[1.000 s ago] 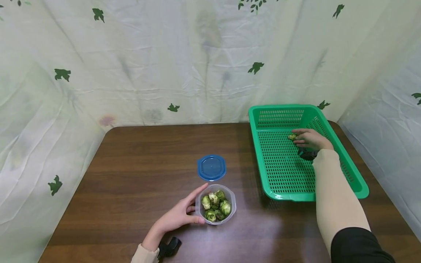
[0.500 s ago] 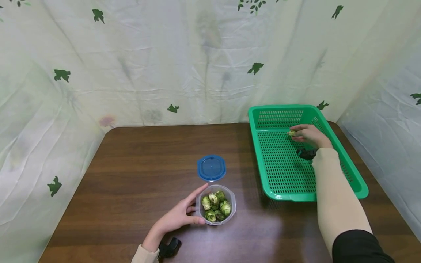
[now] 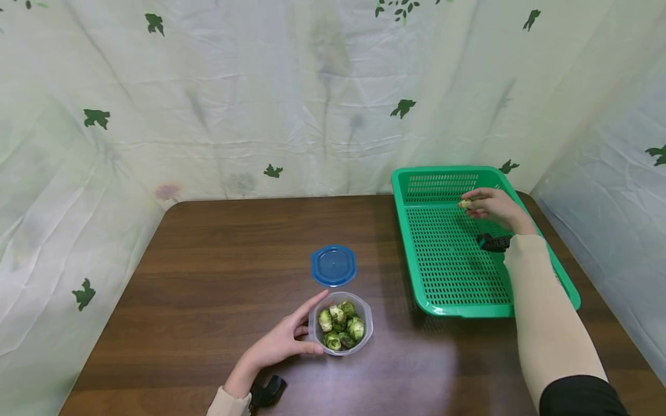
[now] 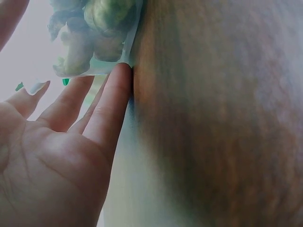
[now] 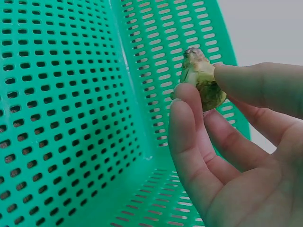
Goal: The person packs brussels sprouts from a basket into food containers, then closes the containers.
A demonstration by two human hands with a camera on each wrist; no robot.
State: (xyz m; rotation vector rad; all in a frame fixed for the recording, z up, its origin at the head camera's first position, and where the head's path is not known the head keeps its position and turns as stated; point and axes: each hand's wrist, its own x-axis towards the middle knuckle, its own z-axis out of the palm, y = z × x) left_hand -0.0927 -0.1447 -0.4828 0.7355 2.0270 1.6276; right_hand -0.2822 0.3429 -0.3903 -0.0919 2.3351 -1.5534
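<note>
My right hand (image 3: 494, 208) pinches a Brussels sprout (image 5: 203, 78) between thumb and fingertips, above the far part of a green plastic basket (image 3: 411, 254). In the right wrist view, the sprout's brownish stem end points up. My left hand (image 3: 283, 341) rests against the left side of a clear plastic container (image 3: 370, 323) on the table. Its thumb is at the near side and its index finger at the far side; other fingers look fairly straight in the left wrist view, fingertips touching the wall. Several Brussels sprouts (image 3: 340, 323) lie in the container.
A blue lid (image 3: 334, 266) lies flat on the brown wooden table (image 3: 234, 254), just beyond the container. The basket stands at the table's back right, its walls raised around a perforated floor. A pale patterned curtain (image 3: 322, 98) hangs behind the table and at both sides.
My right hand has risen from the basket's floor with the sprout and shifted slightly farther back and right. My left hand, the container and the lid stay in place.
</note>
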